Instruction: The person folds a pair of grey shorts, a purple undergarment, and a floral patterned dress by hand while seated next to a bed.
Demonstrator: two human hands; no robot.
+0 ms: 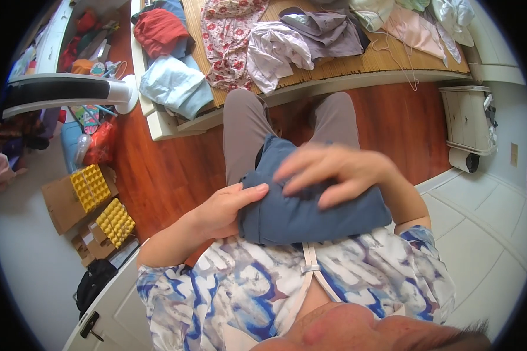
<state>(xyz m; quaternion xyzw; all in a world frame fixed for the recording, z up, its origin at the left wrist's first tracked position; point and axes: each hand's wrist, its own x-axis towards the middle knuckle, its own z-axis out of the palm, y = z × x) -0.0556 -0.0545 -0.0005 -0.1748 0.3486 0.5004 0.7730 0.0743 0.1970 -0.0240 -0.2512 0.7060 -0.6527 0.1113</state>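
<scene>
A folded dark blue garment (316,219) rests on my lap, against my patterned shirt; its exact kind cannot be made out. At its left edge my left hand (231,205) grips it, thumb on top and the other fingers mostly hidden beneath. My right hand (339,172) is over the upper part of the cloth, fingers apart and slightly blurred by motion. Whether those fingertips press on the fabric is hard to tell. Some of the garment toward my knees is hidden by this hand.
Ahead, a bed with a woven mat (222,96) bears a floral garment (234,41), a light blue folded cloth (175,85), a red cloth (159,32) and several others. Yellow egg trays (91,187) lie at left by a door (120,304). A white cabinet (468,120) stands right.
</scene>
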